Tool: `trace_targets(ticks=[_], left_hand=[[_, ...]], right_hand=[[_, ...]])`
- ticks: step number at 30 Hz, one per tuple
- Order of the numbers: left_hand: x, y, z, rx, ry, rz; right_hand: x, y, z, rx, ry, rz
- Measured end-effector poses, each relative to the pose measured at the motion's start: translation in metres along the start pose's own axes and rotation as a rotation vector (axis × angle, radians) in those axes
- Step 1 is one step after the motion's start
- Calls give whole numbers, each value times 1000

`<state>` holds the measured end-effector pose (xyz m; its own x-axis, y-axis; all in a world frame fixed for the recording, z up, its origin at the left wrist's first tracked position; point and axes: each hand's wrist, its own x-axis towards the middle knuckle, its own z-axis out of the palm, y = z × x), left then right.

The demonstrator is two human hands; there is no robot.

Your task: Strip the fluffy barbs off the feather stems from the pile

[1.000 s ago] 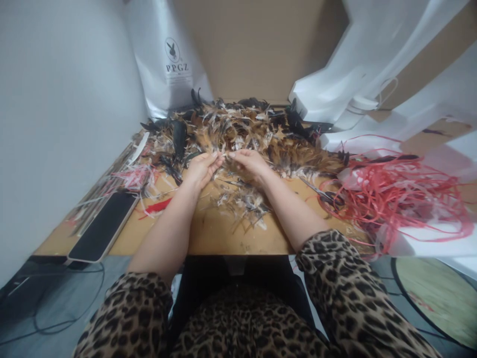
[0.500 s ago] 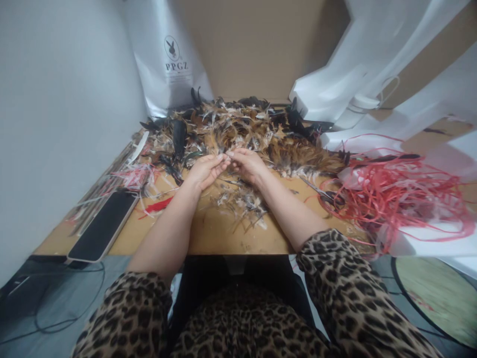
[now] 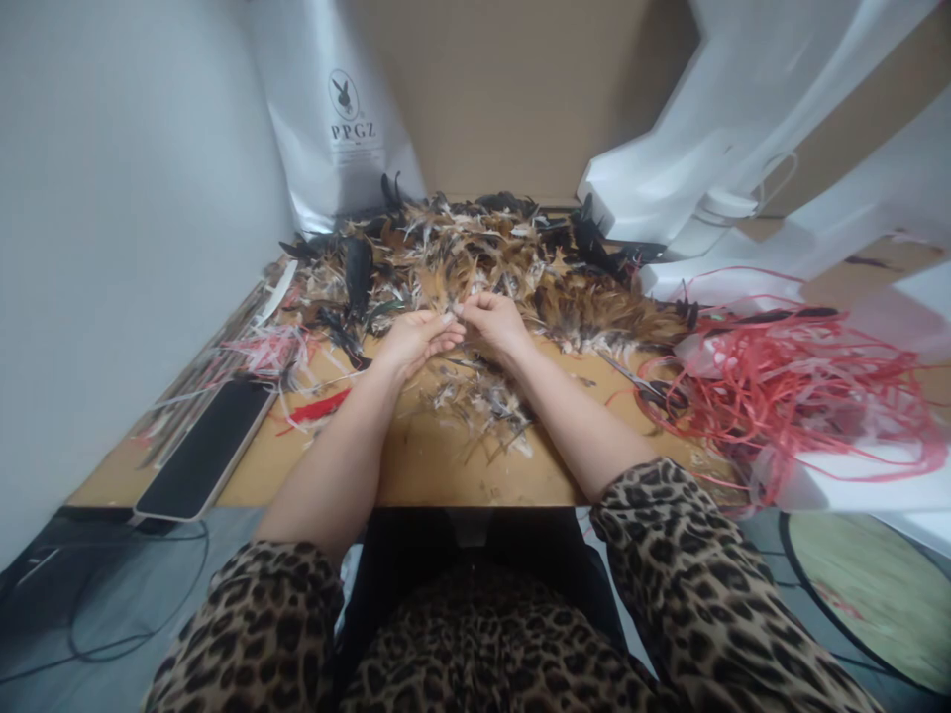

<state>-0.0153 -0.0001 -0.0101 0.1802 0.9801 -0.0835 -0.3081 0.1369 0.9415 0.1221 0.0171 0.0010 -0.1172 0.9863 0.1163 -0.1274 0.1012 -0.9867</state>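
Note:
My left hand [image 3: 422,340] and my right hand [image 3: 494,322] meet over the middle of the table, thumbs against fingers. Brown feathers [image 3: 440,285] rise at the pinched fingertips, blending with the heap behind, so where the held ones end is hard to make out. Beyond the hands spreads a large pile of brown, white and black feathers [image 3: 497,233]. Loose small feathers [image 3: 486,404] lie below the hands, between my forearms. A dark-handled pair of scissors [image 3: 658,393] rests right of my right forearm.
A phone [image 3: 208,451] lies at the table's left edge, with thin sticks [image 3: 189,391] beside it. Near my left forearm is a red strip [image 3: 319,406]. Tangled red ribbon [image 3: 809,396] fills the right side. A white printed bag [image 3: 342,119] stands behind.
My hands stay nearly in place. The left has shifted slightly to the right, its fingers a little straighter, and the right fingertips are a bit more curled.

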Motion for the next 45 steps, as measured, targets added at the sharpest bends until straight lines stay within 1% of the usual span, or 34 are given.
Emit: trace_targets(ticks=[3, 6, 11, 16, 18, 20, 22, 23, 25, 27, 29, 33, 36, 38, 42, 45], left_hand=[[0, 0, 0, -5, -22, -7], [-1, 0, 0, 8, -43, -13], [-3, 3, 1, 55, -79, 3], [-4, 3, 1, 99, -106, 4], [-4, 4, -1, 89, -109, 12], [-2, 6, -4, 39, -91, 39], [0, 9, -8, -35, -34, 85], [2, 11, -10, -74, 16, 113], [4, 15, -15, -142, 115, 164], [6, 18, -18, -175, 182, 211], [7, 18, -20, -175, 218, 240], [8, 16, -21, -143, 239, 253], [9, 14, -21, -119, 252, 253], [10, 12, -21, -108, 252, 256], [10, 11, -20, -93, 234, 262], [9, 12, -19, -83, 249, 253]], right_hand=[[1, 3, 0, 26, -3, 1], [1, 4, 0, 96, -14, 39], [2, 7, -1, 219, -115, 126], [5, 8, -3, 292, -142, 177], [7, 8, -5, 319, -127, 184], [9, 8, -7, 347, -73, 197], [11, 8, -10, 346, 0, 207], [12, 8, -11, 319, 34, 203], [11, 9, -11, 192, 69, 157], [7, 13, -6, -18, 48, 57], [2, 17, 1, -271, -43, -72], [-6, 25, 12, -781, -268, -332], [-11, 25, 15, -1074, -333, -399], [-13, 22, 16, -1180, -358, -401], [-14, 21, 22, -1261, -424, -442], [-12, 24, 23, -1313, -417, -461]])
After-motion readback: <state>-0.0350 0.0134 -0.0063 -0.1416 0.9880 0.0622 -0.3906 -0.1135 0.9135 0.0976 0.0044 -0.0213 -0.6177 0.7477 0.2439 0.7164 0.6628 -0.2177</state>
